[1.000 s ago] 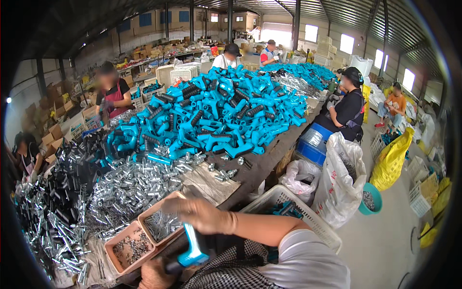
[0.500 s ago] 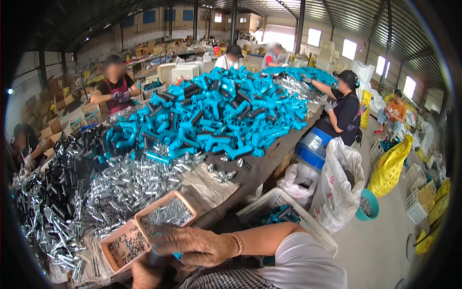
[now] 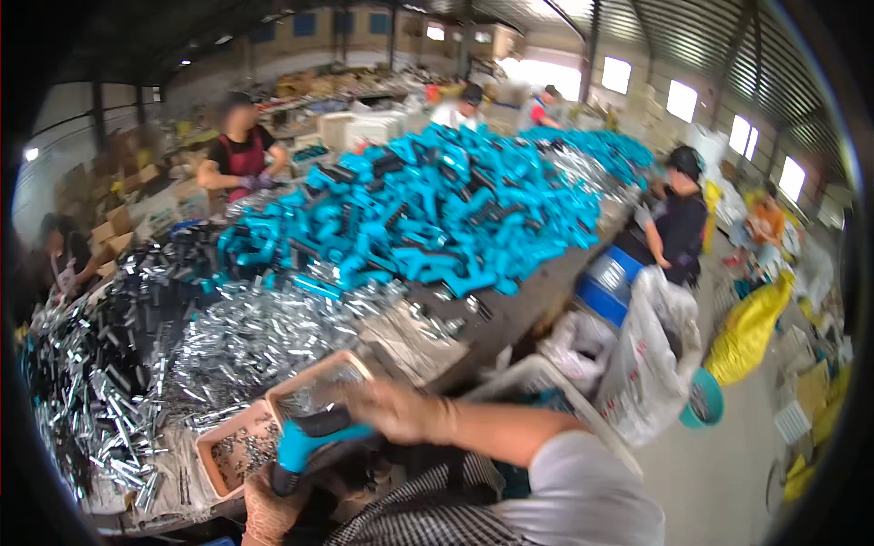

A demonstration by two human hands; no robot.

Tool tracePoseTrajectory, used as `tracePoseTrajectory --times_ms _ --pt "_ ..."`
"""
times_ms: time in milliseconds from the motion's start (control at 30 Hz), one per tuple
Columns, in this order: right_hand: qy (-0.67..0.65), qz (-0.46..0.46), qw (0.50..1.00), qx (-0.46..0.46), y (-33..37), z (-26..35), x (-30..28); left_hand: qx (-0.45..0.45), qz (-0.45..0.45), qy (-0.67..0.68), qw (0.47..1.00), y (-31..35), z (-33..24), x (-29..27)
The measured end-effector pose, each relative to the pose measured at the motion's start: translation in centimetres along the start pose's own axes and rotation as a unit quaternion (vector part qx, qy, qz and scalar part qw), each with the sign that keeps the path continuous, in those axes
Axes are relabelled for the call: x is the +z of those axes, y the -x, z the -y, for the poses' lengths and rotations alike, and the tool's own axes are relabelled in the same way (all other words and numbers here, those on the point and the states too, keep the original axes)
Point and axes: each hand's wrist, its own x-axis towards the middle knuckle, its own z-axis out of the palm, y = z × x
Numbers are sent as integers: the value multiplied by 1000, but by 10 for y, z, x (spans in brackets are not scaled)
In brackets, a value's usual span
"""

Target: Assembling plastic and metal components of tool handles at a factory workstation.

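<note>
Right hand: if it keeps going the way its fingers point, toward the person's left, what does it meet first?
Probably the rim of the nearer small tray of metal bits, just past the right hand; the blue-and-black handle part sits lower. Motion blur leaves depth uncertain.

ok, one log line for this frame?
left hand: grips blue-and-black handle part | right hand: on the part, above small trays | table: piled parts
</note>
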Motion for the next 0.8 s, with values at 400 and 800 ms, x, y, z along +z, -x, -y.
tracePoseTrajectory --times_ms 400,800 --pt "271 202 908 -248 -20 69 41 308 109 -154 933 1 84 31" --pt "375 392 839 -32 13 -1 57 20 404 -246 881 -3 53 -13"
